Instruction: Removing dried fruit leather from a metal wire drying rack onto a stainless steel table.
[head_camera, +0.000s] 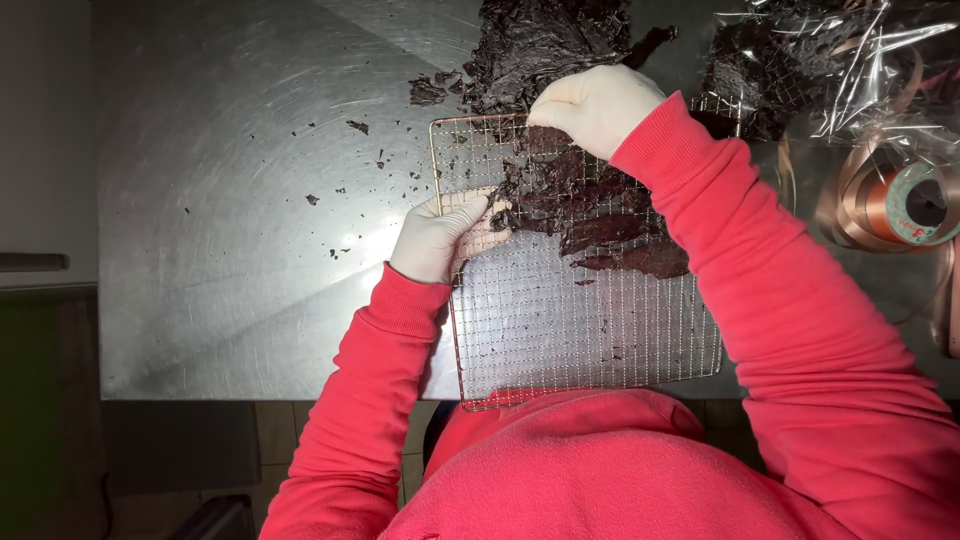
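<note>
Sleeves, red, nearest the camera, both my arms reaching out over a steel table (230, 260). Wire rack (580, 320) lies flat at the table's near edge, its near half bare, probably so the mesh stays level while I work. My left hand (435, 238), gloved white, sits at the rack's left edge, fingers curled and pinching the rim and mesh, holding it steady as I judge it. Dark dried sheet (590, 215) clings to the rack's far half. My right hand (597, 105), gloved too, is bent down at the wrist, fingers closed on the sheet's far edge. Beyond it, a pile of the same dark stuff (540, 45), crumbs scattered left. Far right: crinkled clear wrap (860, 70), a roll of copper ribbon (915, 205).
</note>
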